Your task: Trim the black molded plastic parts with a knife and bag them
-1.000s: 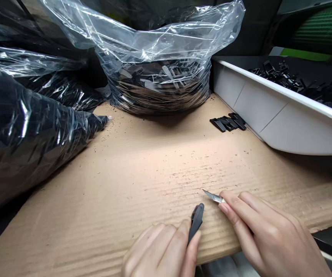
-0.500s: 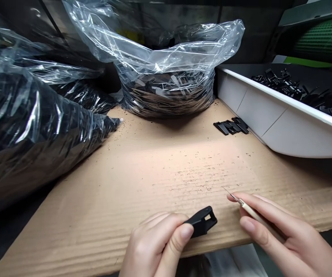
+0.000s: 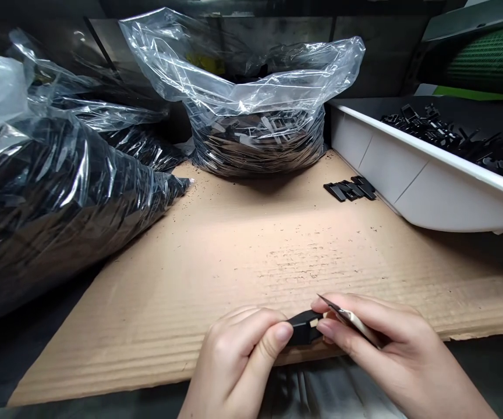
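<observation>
My left hand (image 3: 238,361) pinches a small black plastic part (image 3: 304,326) between thumb and fingers, low over the near edge of the cardboard sheet (image 3: 251,256). My right hand (image 3: 391,355) grips a thin craft knife (image 3: 347,317) with a pale handle. Its blade tip lies just above the part, and the right fingertips touch the part's right end. Both hands meet at the bottom centre.
A clear bag of black parts (image 3: 255,116) stands at the back centre. Larger bags of black parts (image 3: 46,186) fill the left side. A white tray (image 3: 426,169) with several black parts sits at the right, and a small pile of parts (image 3: 351,189) lies beside it.
My right hand has moved left with the knife until it meets the black part. My left hand has turned the part and kept hold of it.
</observation>
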A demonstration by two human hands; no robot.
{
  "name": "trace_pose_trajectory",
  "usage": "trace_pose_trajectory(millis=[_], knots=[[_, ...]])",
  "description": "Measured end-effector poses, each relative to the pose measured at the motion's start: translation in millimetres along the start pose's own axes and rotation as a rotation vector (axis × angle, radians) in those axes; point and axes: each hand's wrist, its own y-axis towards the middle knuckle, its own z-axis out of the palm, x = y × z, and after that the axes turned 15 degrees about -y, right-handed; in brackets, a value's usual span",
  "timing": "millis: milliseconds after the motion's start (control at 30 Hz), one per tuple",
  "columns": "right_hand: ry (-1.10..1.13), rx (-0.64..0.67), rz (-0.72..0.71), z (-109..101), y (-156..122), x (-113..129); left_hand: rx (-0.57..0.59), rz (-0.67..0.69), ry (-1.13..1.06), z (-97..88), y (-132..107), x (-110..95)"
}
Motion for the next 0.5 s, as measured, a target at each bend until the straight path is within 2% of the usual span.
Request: trace_pose_trajectory(millis=[133,200,267,333,400,433,500], knots=[[0.152,0.022,0.27,1,-1,8,-0.053,-0.051,-0.111,1.0,-1,-4],[0.232,0.103,0.415,1,1,13,-0.083,-0.073,-0.158,1.2,-2,-5],[0.275,0.211,0.485,0,4,16,-0.097,-0.101,-0.197,1.0,-3,-6],[0.303,0.276,0.501,-2,6,16,-0.094,-0.126,-0.228,0.2,-4,-6],[0.316,0.269,0.501,-2,5,16,-0.088,-0.157,-0.254,-0.7,-5,-6],[0.293,0.236,0.467,-2,3,16,-0.093,-0.177,-0.273,-1.1,-4,-6],[0.13,0.077,0.266,2,-3,16,-0.119,-0.221,-0.352,-1.5,-2,-6]])
